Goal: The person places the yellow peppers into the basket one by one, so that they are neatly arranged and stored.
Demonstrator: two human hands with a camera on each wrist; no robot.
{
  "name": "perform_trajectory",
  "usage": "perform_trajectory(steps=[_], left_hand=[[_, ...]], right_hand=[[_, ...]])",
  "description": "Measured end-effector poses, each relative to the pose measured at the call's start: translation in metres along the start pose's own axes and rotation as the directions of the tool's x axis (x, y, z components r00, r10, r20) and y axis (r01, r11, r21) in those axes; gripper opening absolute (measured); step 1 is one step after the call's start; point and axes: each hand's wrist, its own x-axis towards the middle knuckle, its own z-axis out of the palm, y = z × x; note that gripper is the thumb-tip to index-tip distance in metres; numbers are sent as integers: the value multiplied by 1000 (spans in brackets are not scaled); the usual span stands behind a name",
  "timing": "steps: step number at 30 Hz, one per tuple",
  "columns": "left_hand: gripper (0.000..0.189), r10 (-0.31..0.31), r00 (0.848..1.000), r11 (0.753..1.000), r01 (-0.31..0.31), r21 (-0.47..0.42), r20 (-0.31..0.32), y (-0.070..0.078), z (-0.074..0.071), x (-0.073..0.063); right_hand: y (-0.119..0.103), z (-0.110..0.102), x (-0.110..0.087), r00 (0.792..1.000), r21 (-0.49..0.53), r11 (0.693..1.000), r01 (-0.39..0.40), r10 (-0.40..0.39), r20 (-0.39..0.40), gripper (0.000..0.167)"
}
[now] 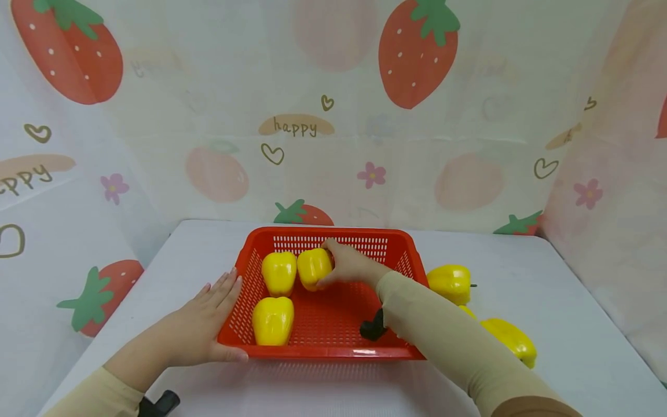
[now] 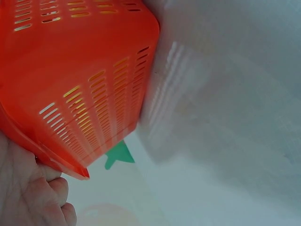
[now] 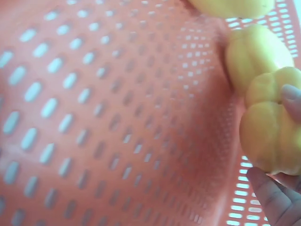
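A red plastic basket (image 1: 333, 351) with slotted walls stands on the white table. Inside it, my right hand (image 1: 354, 265) grips a yellow bell pepper (image 1: 312, 268) between thumb and fingers. In the right wrist view this pepper (image 3: 268, 127) shows its lobed surface, with a fingertip on one side and fingers under the other. Two more yellow bell peppers lie in the left part of the basket, one at the back (image 1: 279, 272) and one at the front (image 1: 273, 321). My left hand (image 1: 205, 321) rests on the basket's left rim, fingers straight, thumb at the front corner.
Right of the basket, on the table (image 1: 568, 313), lie several yellow bell peppers, one at the back (image 1: 450, 282) and one nearer (image 1: 510, 339), partly behind the right sleeve (image 1: 443, 330). A strawberry-print curtain (image 1: 333, 168) encloses the table's back and sides.
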Motion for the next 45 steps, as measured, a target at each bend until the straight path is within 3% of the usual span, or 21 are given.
perform_trajectory(steps=[18,35,45], left_hand=[[124,8,1000,1000,-8,14,-2,1,-1,2],[124,-12,1000,1000,12,13,10,3,-2,0],[123,-1,1000,1000,1,12,-6,2,-1,1]], right_hand=[[6,13,5,1000,-59,998,19,-18,14,75],[2,10,3,999,-62,998,26,-24,23,75],[-1,-4,2,1000,-82,997,3,-1,22,81]])
